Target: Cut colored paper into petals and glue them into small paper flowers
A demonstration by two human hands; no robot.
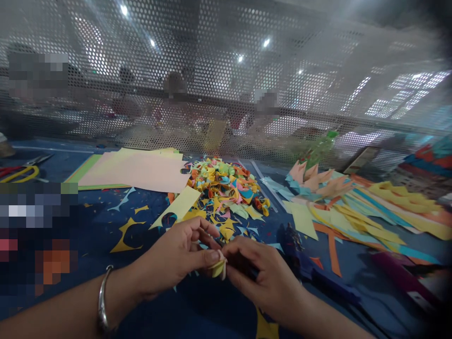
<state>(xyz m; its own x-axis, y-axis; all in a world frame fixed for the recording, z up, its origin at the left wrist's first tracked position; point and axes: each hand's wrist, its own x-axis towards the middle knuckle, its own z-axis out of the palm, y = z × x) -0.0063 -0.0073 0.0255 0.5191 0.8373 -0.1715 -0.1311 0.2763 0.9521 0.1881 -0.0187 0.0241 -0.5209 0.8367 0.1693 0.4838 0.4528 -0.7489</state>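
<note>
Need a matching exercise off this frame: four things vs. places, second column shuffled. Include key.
Things
A. small yellow-and-pink paper piece
B. curved silver metal bracelet
C. green plastic bottle
D. stack of flat paper sheets, pale pink on top

Places
1. far side of the dark blue table, right of picture centre
2. around the left arm
3. left of the heap of multicoloured paper scraps
4. between the left hand and right hand

Pairs: A-4, B-2, C-1, D-3
</note>
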